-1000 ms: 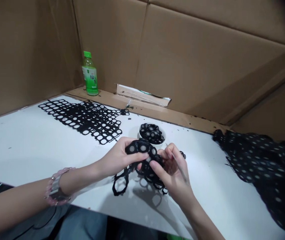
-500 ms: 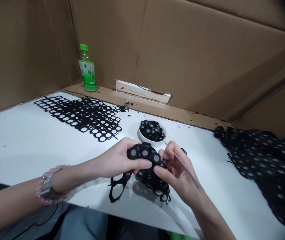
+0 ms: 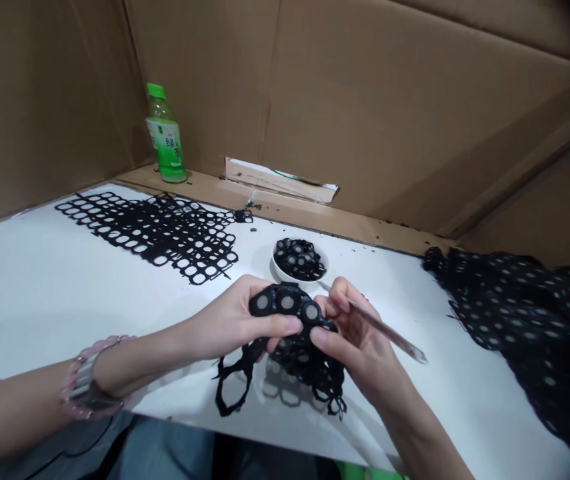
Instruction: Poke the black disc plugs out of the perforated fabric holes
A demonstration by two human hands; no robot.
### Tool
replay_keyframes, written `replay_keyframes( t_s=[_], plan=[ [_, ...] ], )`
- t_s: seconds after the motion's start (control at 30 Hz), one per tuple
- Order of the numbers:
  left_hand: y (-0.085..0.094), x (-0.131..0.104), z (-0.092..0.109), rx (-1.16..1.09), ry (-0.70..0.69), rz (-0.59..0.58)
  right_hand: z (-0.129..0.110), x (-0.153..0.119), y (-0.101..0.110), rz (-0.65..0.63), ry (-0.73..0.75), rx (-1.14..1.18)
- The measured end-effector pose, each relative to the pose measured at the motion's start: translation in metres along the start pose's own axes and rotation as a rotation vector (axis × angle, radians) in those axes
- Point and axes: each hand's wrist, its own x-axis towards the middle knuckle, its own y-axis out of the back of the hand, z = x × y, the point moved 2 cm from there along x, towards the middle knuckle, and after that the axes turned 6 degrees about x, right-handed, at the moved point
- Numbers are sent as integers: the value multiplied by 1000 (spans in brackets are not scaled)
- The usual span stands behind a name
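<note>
Between my two hands is a bunched piece of black mesh (image 3: 287, 303) with grey discs set in its rings; empty rings dangle below it. My left hand (image 3: 235, 320) grips the piece from the left, thumb across the front. My right hand (image 3: 359, 333) pinches its right side with thumb and fingers and also holds a thin metal tool (image 3: 389, 331), which slants across the palm. Just beyond my hands stands a white bowl (image 3: 279, 272) filled with black disc-studded pieces (image 3: 299, 259). The fingertips behind the mesh are partly hidden.
Flat black netting (image 3: 165, 230) lies on the white table (image 3: 25, 300) at the left. A large dark disc-filled sheet (image 3: 509, 320) covers the right side. A green bottle (image 3: 167, 143) stands at the back left, before cardboard walls (image 3: 365, 100). Small black scraps dot the back edge.
The metal tool has swung so more of its length shows, pointing right of my right hand. The view has shifted slightly. Both hands keep hold of the mesh.
</note>
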Motion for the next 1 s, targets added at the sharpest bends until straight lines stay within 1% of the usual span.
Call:
replay_keyframes(
  t_s=[0.2, 0.3, 0.4, 0.53, 0.63, 0.83, 1.0],
  plan=[
    [1, 4, -9, -29, 22, 5, -1, 3, 0, 63, 10, -85],
    [2, 5, -14, -97, 95, 37, 2, 4, 2, 102, 57, -99],
    [4, 6, -16, -151, 178, 72, 5, 5, 7, 176, 85, -146],
    [5, 5, -14, -188, 217, 113, 7, 7, 13, 244, 106, -187],
    [6, 4, -11, -166, 188, 149, 5, 8, 14, 239, 123, -177],
    [6, 5, -8, -106, 80, 105, 6, 7, 15, 174, 73, -79],
    [5, 5, -8, -109, 78, 108, 5, 7, 16, 185, 33, -49]
  ],
)
